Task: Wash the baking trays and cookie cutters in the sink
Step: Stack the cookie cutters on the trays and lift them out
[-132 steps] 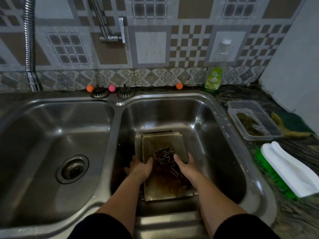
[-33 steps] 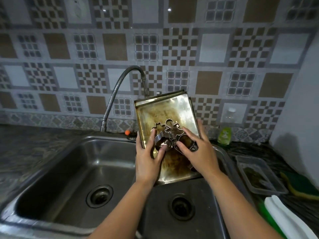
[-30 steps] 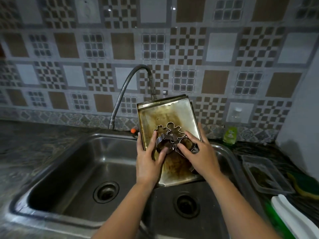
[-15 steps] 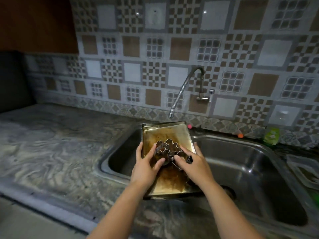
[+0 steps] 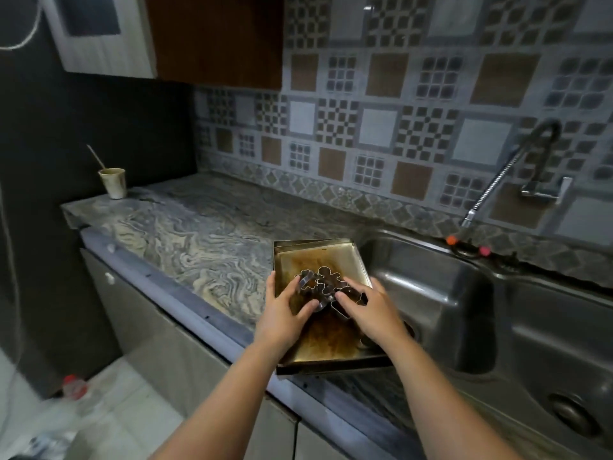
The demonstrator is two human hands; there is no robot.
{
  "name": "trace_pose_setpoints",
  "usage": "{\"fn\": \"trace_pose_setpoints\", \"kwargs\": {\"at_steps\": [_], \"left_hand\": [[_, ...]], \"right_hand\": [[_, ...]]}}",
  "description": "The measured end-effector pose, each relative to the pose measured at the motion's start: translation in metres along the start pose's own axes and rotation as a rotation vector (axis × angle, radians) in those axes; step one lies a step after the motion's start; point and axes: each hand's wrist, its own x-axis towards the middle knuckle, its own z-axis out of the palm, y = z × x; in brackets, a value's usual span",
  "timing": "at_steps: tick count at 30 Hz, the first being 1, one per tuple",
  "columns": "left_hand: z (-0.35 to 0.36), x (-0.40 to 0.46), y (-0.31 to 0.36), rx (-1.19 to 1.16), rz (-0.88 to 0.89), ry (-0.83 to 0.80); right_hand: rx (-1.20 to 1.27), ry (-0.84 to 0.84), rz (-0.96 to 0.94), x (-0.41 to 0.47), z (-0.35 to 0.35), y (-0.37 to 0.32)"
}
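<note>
A person holds a stack of stained baking trays (image 5: 326, 330) over the seam between the marbled countertop (image 5: 205, 247) and the left basin of a double steel sink (image 5: 441, 303), both arms reaching forward. The left hand (image 5: 282, 315) grips the stack's left edge, thumb curled over the rim and onto the metal cookie cutters (image 5: 320, 287) piled on the top tray; the right hand (image 5: 373, 313) clasps the right edge, its fingers spread across the cutters from the other side. The hold looks deliberate — pinning the loose cutters, a gingerbread figure among them, so they cannot slide off while the trays are carried as one load. Two tray rims show at the far end, one nested in the other; whether more lie beneath cannot be told. The top tray's floor is streaked brown with baked-on residue, so the washing appears not yet begun. The stack's near-left corner hangs over the counter rather than the basin, which suggests it may be bound for the worktop — though that is only a reading. A flexible wall tap (image 5: 517, 167) arches above the sink, no water visible. A paper cup (image 5: 113, 182) with a stick stands at the counter's far left corner.
</note>
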Motion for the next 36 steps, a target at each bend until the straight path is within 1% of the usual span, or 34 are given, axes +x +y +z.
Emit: {"fn": "trace_pose_setpoints", "kwargs": {"at_steps": [4,8,15,22,29,32,34,36], "left_hand": [[-0.017,0.033,-0.021,0.021,-0.062,-0.026],[-0.025,0.087,-0.036,0.038,-0.097,-0.051],[-0.031,0.19,-0.044,0.001,-0.073,-0.029],[-0.029,0.28,-0.052,-0.019,-0.061,-0.118],[-0.012,0.372,-0.07,-0.054,0.016,-0.31],[-0.004,0.409,-0.07,-0.048,0.076,-0.398],[0.003,0.427,-0.068,-0.029,0.114,-0.433],[0.012,0.446,-0.066,-0.035,0.115,-0.464]], "right_hand": [[-0.002,-0.047,-0.001,0.041,0.03,-0.011],[0.022,-0.069,0.013,0.098,0.054,-0.014],[-0.001,-0.042,0.075,0.194,0.065,-0.028],[0.041,0.004,0.167,0.262,0.076,-0.031],[0.04,0.143,0.319,0.316,0.087,-0.034],[0.056,0.181,0.391,0.338,0.092,-0.031],[0.078,0.203,0.415,0.35,0.092,-0.027],[0.084,0.227,0.439,0.361,0.089,-0.021]]}}
